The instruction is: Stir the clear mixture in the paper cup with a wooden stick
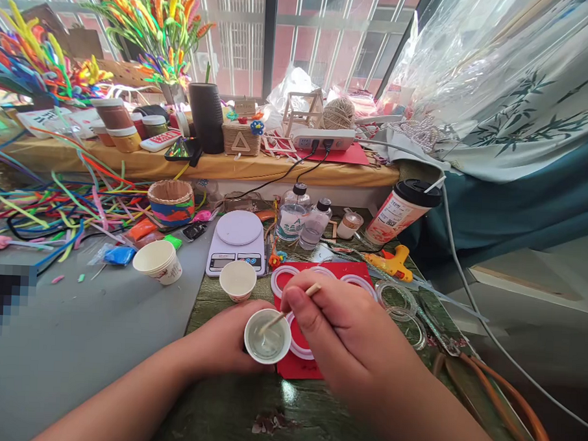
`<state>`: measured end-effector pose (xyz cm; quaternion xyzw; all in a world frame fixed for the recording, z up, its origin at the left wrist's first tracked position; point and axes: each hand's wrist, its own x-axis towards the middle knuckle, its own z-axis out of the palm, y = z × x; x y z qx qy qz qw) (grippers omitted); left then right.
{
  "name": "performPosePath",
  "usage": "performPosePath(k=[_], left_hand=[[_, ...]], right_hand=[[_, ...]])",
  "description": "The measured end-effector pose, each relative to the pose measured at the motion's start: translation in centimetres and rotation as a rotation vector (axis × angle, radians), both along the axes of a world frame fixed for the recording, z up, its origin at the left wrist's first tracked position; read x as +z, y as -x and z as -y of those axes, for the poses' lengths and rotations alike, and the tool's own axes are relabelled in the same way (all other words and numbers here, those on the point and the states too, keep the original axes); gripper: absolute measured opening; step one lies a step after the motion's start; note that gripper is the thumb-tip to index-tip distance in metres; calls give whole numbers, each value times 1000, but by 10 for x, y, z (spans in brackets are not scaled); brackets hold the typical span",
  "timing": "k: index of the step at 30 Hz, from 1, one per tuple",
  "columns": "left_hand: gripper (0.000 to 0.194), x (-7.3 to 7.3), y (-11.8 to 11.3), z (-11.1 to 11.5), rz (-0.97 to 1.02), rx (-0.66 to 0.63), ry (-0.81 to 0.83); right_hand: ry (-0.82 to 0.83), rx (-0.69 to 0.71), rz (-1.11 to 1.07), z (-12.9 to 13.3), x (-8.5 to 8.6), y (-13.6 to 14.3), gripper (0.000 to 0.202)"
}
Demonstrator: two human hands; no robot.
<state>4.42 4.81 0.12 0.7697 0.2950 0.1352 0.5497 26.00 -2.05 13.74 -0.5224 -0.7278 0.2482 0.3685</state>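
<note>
My left hand (225,338) is wrapped round a small paper cup (266,357) that holds a clear liquid. In my right hand (342,326) a thin wooden stick (278,318) is pinched, its lower end dipping into the liquid. Behind the held cup stands another paper cup (237,282), in front of a white kitchen scale (238,234). Pale ring-shaped molds (285,277) lie on a red sheet (292,370), partly hidden by my right hand.
Two clear bottles (293,214) stand behind the molds. Stacked paper cups (158,261) sit at left. On the right are a yellow glue gun (393,262), orange-handled scissors (500,398) and a tilted drink cup (396,215). A power strip (321,142) rests on the ledge.
</note>
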Motion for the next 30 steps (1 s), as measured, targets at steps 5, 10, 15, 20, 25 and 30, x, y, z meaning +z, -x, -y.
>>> performPosePath(k=[5, 10, 15, 20, 25, 30], left_hand=[[50, 4, -1, 0, -26, 10, 10], [51, 4, -1, 0, -19, 5, -3], [51, 4, -1, 0, -25, 5, 0], [51, 5, 0, -1, -12, -5, 2], [50, 2, 0, -1, -22, -4, -11], [51, 1, 0, 0, -22, 5, -14]], right_hand=[[-32, -102, 44, -1, 1, -2, 38], [-22, -19, 17, -1, -1, -2, 38], [-61, -93, 44, -2, -2, -1, 39], [-25, -28, 36, -1, 0, -1, 39], [-11, -27, 12, -1, -2, -1, 38], [-49, -90, 46, -2, -6, -1, 40]])
